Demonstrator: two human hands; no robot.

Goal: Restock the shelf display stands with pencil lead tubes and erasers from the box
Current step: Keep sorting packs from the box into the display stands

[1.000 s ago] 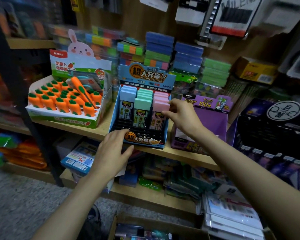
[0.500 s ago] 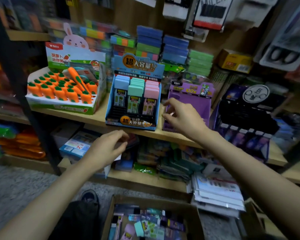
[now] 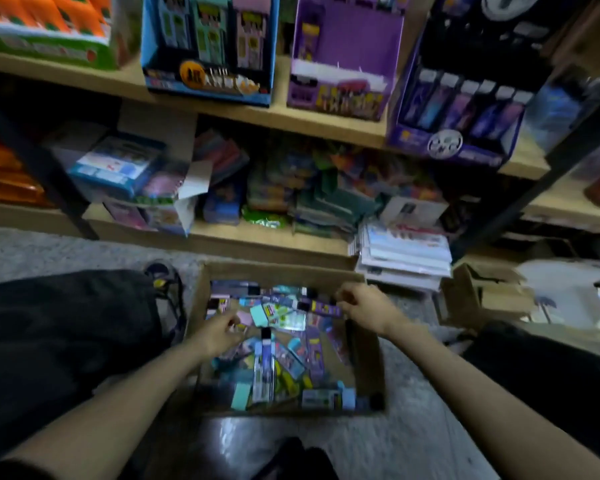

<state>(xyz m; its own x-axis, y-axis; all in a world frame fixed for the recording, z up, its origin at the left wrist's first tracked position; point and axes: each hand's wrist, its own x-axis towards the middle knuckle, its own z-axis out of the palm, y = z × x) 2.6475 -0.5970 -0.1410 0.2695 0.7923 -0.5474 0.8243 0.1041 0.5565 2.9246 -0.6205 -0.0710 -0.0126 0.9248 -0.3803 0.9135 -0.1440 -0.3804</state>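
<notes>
Down on the floor [image 3: 84, 249] under the shelf [image 3: 264, 242], the box [image 3: 284, 270] of jumbled lead tubes [image 3: 266, 362] and erasers [image 3: 261, 314] is reached into by both hands. Left hand [image 3: 222, 332] is curled over them, right hand [image 3: 357, 303] at a purple tube [image 3: 324, 309] (grip cannot be told for either; blur). Risk judged: a hurried, half-caught item may be dropped, or stock mis-sorted between display stands [image 3: 340, 64].

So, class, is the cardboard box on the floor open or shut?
Open. The cardboard box has no cover, a jumble of stationery packs shows inside, and the left hand and right hand reach into it.
</notes>
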